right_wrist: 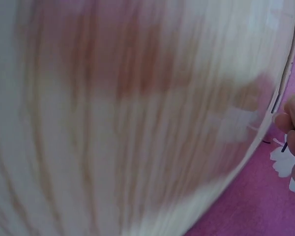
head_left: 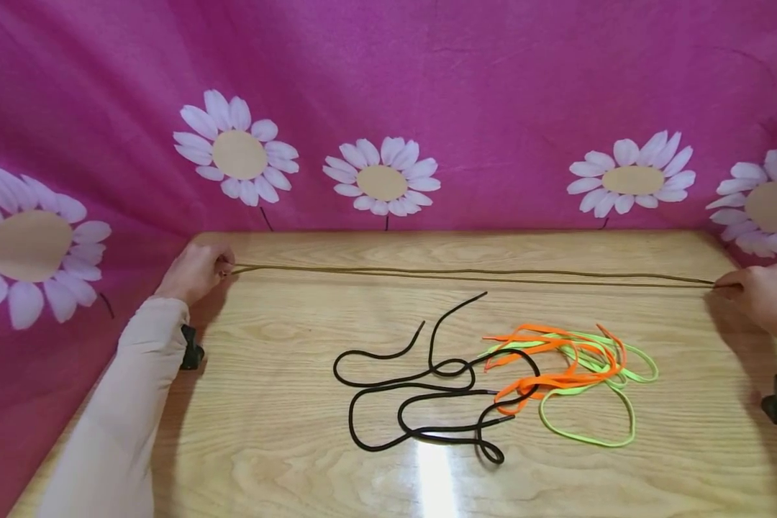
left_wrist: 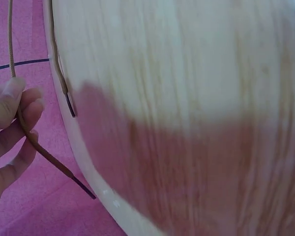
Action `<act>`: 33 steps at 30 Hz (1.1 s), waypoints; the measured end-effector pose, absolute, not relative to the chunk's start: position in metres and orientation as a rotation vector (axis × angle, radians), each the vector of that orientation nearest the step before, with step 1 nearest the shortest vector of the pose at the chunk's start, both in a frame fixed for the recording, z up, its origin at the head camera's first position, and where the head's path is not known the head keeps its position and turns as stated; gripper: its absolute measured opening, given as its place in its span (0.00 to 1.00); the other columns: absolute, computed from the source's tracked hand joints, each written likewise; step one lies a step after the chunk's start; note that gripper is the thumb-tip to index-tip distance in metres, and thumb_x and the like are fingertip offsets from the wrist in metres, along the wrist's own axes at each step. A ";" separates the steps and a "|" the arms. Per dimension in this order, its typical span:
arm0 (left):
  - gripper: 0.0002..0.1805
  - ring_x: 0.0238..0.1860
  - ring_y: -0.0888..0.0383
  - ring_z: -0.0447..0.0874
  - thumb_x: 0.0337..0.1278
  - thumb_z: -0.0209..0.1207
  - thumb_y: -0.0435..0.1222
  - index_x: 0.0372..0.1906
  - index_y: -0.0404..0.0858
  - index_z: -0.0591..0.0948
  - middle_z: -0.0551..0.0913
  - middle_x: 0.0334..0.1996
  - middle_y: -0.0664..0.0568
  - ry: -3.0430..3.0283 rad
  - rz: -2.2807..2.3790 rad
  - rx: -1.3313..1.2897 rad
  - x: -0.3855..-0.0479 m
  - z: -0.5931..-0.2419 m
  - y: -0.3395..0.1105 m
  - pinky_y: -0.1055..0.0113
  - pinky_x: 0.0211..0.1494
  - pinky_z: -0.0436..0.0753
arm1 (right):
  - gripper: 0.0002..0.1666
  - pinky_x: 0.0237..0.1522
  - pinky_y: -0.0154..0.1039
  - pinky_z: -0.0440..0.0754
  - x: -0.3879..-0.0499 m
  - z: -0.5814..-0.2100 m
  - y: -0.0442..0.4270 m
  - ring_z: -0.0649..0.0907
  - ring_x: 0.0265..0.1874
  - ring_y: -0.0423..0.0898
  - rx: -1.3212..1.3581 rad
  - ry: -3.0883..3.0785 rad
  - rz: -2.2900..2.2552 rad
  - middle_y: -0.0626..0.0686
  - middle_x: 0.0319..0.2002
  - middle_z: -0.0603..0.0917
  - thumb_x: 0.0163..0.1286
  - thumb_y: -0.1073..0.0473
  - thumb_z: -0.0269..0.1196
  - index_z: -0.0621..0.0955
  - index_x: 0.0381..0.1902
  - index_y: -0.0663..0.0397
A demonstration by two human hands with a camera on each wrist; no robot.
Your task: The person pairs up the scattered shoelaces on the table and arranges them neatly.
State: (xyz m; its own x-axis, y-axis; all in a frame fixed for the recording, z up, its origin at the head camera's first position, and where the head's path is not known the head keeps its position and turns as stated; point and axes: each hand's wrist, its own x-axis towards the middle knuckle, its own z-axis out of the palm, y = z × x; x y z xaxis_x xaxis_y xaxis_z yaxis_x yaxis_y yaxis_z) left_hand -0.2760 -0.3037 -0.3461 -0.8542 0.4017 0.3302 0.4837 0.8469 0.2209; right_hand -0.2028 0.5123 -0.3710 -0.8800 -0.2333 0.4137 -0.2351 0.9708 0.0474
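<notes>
Two thin brown strands (head_left: 557,273) run side by side across the far part of the wooden table in the head view. My left hand (head_left: 197,272) pinches a brown shoelace (left_wrist: 45,154) near one end, its dark tip hanging below the fingers. At the far right my right hand (head_left: 767,298) pinches a brown lace too; a dark tip (right_wrist: 284,147) pokes out below those fingers in the right wrist view. A second brown shoelace (left_wrist: 57,54) lies on the table by its edge, its dark-tipped end beside my left hand.
Black shoelaces (head_left: 388,380) lie in loose loops mid-table. They overlap a tangle of orange laces (head_left: 557,378) and lime green laces (head_left: 631,424) to their right. A magenta cloth (head_left: 492,86) with white flowers hangs behind the wooden table (head_left: 265,432) and at its sides.
</notes>
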 end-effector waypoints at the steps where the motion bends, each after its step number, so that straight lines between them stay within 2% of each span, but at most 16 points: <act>1: 0.08 0.31 0.46 0.78 0.43 0.59 0.16 0.25 0.30 0.80 0.80 0.23 0.44 -2.737 -0.431 -0.678 -0.276 -0.347 -0.304 0.51 0.38 0.76 | 0.07 0.18 0.58 0.71 -0.203 -0.371 0.512 0.77 0.19 0.68 0.325 -2.695 0.015 0.68 0.19 0.79 0.42 0.76 0.68 0.80 0.21 0.69; 6: 0.07 0.32 0.44 0.79 0.42 0.61 0.17 0.25 0.30 0.81 0.81 0.24 0.42 -2.694 -0.373 -0.691 -0.277 -0.353 -0.303 0.50 0.39 0.77 | 0.05 0.17 0.56 0.71 -0.206 -0.373 0.511 0.78 0.21 0.69 0.309 -2.736 0.047 0.68 0.21 0.80 0.45 0.74 0.67 0.82 0.24 0.69; 15: 0.07 0.39 0.42 0.80 0.51 0.58 0.20 0.30 0.32 0.83 0.82 0.32 0.40 -2.917 -0.381 -0.496 -0.278 -0.363 -0.296 0.49 0.43 0.77 | 0.03 0.20 0.60 0.73 -0.211 -0.375 0.509 0.79 0.24 0.69 0.202 -2.801 0.076 0.68 0.22 0.81 0.50 0.70 0.66 0.83 0.25 0.65; 23: 0.07 0.40 0.42 0.80 0.52 0.58 0.21 0.31 0.33 0.83 0.83 0.34 0.40 -2.940 -0.340 -0.462 -0.281 -0.360 -0.295 0.49 0.42 0.77 | 0.03 0.18 0.54 0.72 -0.218 -0.374 0.509 0.79 0.24 0.68 0.129 -2.811 0.141 0.68 0.24 0.81 0.52 0.68 0.65 0.83 0.24 0.65; 30: 0.05 0.40 0.41 0.81 0.53 0.59 0.23 0.31 0.33 0.84 0.84 0.34 0.39 -2.958 -0.314 -0.461 -0.288 -0.361 -0.293 0.49 0.44 0.78 | 0.03 0.24 0.60 0.74 -0.221 -0.374 0.508 0.78 0.25 0.71 0.095 -2.831 0.133 0.70 0.27 0.82 0.54 0.71 0.62 0.81 0.24 0.69; 33: 0.05 0.41 0.40 0.81 0.53 0.60 0.24 0.32 0.33 0.84 0.84 0.35 0.39 -2.962 -0.292 -0.461 -0.291 -0.361 -0.292 0.48 0.44 0.78 | 0.04 0.28 0.63 0.73 -0.223 -0.371 0.505 0.77 0.26 0.73 0.019 -2.875 0.134 0.70 0.29 0.81 0.56 0.70 0.61 0.82 0.27 0.68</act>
